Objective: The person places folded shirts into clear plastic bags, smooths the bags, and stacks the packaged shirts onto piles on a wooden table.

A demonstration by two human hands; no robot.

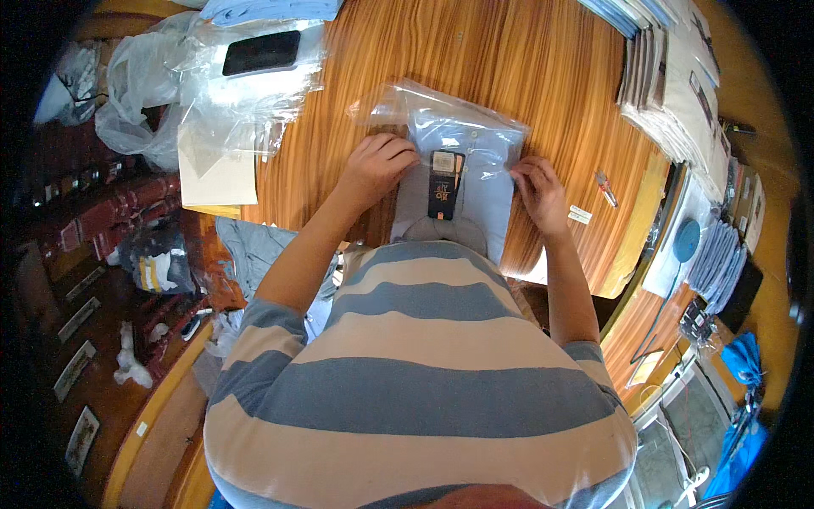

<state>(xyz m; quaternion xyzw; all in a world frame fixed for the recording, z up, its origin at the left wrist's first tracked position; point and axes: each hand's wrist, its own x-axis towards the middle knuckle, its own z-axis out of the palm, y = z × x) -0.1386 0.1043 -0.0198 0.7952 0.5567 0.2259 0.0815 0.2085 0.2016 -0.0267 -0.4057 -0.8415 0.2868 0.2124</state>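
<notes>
In front of me at the near edge of the table lies a folded light grey-blue shirt [487,191], its collar toward me and a dark hang tag [443,185] on its front. A clear plastic bag [462,102] covers its far part, with the loose end wrinkled beyond the shirt. My left hand [379,168] is closed at the bag's left edge, fingers curled against it. On the opposite side, my right hand [540,193] pinches the right edge between thumb and fingers.
Clear bags [246,93] lie at the left under a black phone [261,53], beside cream card sheets [216,170]. Stacked folded shirts [674,102] stand at the far right. A small red-and-white tube [605,188] rests right of my right hand.
</notes>
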